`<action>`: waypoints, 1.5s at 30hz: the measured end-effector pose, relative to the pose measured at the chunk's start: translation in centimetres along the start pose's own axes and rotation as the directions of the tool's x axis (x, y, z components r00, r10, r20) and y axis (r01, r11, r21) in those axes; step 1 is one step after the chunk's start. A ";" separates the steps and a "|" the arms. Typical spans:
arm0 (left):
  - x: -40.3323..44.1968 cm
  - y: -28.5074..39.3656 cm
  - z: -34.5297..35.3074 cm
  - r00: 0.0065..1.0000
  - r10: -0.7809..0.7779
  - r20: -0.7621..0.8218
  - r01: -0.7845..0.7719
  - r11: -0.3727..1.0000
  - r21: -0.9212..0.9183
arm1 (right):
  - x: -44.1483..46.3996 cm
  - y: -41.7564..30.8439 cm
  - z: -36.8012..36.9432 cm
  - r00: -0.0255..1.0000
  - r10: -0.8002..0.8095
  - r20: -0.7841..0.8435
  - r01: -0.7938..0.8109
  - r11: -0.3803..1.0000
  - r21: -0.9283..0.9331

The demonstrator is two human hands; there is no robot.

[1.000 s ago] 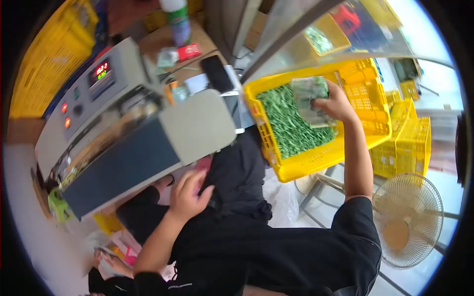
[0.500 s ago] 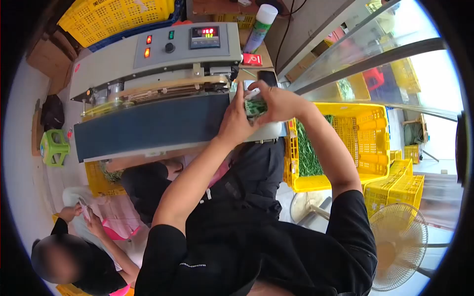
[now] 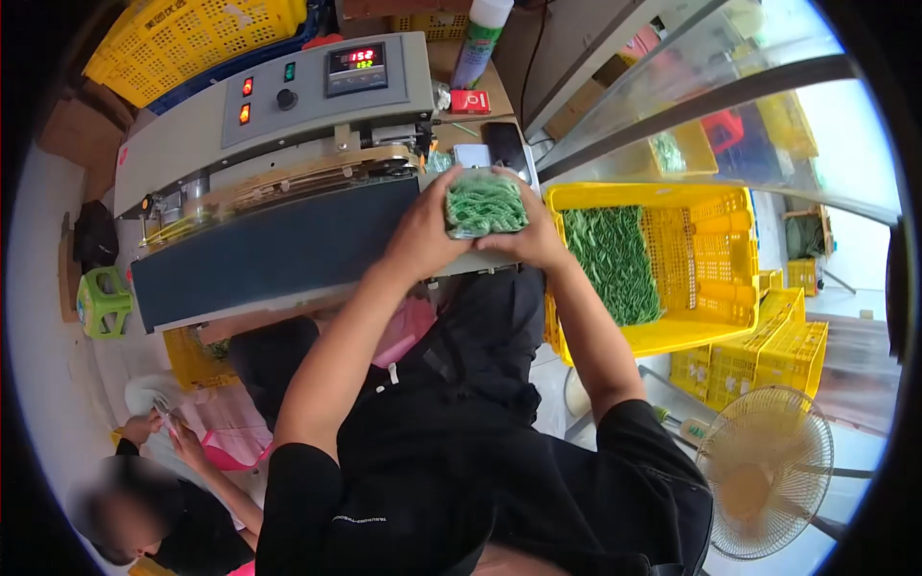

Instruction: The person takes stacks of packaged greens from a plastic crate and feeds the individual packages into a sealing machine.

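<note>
Between both hands sits a clear plastic bag of green peppers (image 3: 485, 204), its long thin pods pressed into a block. My left hand (image 3: 424, 228) is closed round the bag's left side, near the end of the sealing machine's dark blue conveyor belt (image 3: 288, 248). On the right side, my right hand (image 3: 534, 226) grips the same bag, fingers partly hidden behind it. The band sealer (image 3: 211, 134) stands to the left, with a lit display (image 3: 356, 67) reading 152.
A yellow crate (image 3: 701, 331) with loose green peppers (image 3: 615, 269) stands at the right. Beyond the hands lie a black phone (image 3: 506, 147), a red box (image 3: 471, 102) and a spray can (image 3: 480, 43). A fan (image 3: 764, 472) stands lower right; another person (image 3: 192, 514) sits lower left.
The bag has turned so that its packed green face shows broadly toward me. My hands have shifted to hold it from both sides, and the view has moved slightly.
</note>
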State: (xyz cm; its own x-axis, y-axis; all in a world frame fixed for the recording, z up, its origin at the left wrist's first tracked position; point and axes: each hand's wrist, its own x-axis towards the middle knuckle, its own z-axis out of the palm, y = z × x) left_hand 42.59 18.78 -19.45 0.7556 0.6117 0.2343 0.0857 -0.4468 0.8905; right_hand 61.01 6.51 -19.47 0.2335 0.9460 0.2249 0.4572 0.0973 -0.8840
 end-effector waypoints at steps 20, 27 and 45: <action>-0.9 0.1 -1.6 0.996 -0.029 0.083 0.017 0.991 0.132 | 0.0 0.1 2.6 0.980 0.073 -0.187 -0.045 0.988 0.147; -1.2 -0.5 -1.0 0.997 0.041 0.064 -0.052 0.983 0.176 | -1.3 -0.5 0.9 0.999 -0.048 -0.009 0.046 0.981 -0.188; -0.7 0.6 -1.5 0.976 -0.187 -0.109 0.188 0.982 -0.003 | 1.5 -1.3 0.1 0.977 0.203 0.059 -0.210 0.965 0.156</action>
State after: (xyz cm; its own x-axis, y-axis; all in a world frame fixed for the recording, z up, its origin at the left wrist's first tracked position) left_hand 41.11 19.06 -18.45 0.6510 0.7519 0.1042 0.2241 -0.3216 0.9200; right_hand 60.69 7.88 -18.07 0.2703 0.9626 0.0164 0.2582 -0.0560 -0.9645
